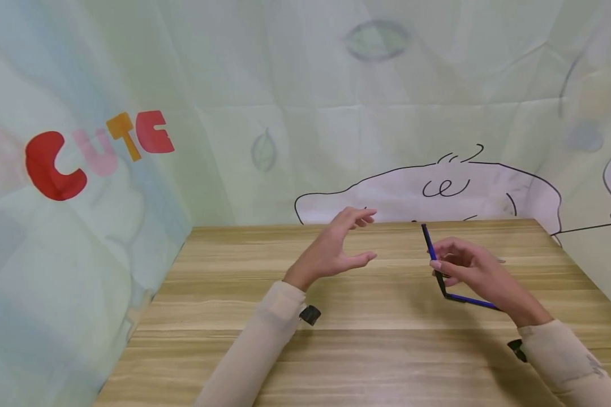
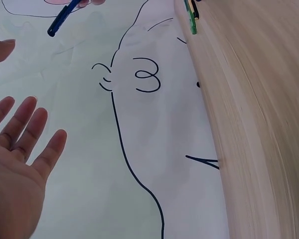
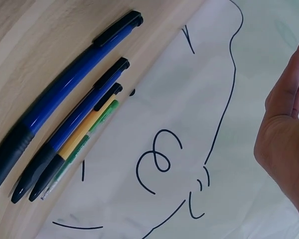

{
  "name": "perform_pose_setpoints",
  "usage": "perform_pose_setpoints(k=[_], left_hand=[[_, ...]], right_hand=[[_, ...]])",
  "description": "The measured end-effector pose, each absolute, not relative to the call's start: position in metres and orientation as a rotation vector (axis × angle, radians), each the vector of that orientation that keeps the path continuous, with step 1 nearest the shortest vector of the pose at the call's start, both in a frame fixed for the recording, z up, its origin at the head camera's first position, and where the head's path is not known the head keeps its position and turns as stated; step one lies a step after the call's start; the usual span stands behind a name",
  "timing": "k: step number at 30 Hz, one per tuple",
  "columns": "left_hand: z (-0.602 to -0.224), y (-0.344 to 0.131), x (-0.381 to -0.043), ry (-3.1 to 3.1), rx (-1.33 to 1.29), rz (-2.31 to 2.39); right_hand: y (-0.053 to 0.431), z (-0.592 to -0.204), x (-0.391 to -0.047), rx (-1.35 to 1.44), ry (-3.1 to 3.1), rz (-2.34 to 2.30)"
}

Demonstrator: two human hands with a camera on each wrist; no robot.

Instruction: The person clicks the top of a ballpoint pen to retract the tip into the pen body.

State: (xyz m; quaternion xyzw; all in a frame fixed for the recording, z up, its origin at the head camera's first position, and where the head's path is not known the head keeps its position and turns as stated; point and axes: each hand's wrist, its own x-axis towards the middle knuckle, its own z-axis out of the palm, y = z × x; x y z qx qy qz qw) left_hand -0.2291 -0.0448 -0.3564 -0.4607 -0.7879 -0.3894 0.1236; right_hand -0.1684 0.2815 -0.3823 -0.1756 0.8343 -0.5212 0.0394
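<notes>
My right hand (image 1: 470,268) pinches a blue-and-black pen (image 1: 430,244) between thumb and fingers, the pen tilted steeply over the table. Below that hand, another blue pen (image 1: 472,301) lies on the wood, partly covered by the wrist. In the right wrist view, two blue pens, the closer one (image 3: 65,92) large in front, lie beside a yellow pen (image 3: 84,129) and a green pen (image 3: 92,137). My left hand (image 1: 333,243) is raised over the table's left part, thumb and fingers spread apart, holding nothing.
The wood-grain table (image 1: 366,350) backs onto a printed cloth (image 1: 305,113) with a cartoon outline. Coloured letters, including a red C (image 1: 53,167), show on the left side of the cloth. A black strap piece (image 1: 310,315) sits at the left cuff.
</notes>
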Motion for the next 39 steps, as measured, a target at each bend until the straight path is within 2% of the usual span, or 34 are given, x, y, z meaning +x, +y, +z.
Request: perform_pose_setpoints(k=[39], left_hand=[[-0.359, -0.003, -0.23, -2.3, -1.396, -1.217]], right_hand=[[0.243, -0.379, -0.181, -0.628, 2.351, -1.866]])
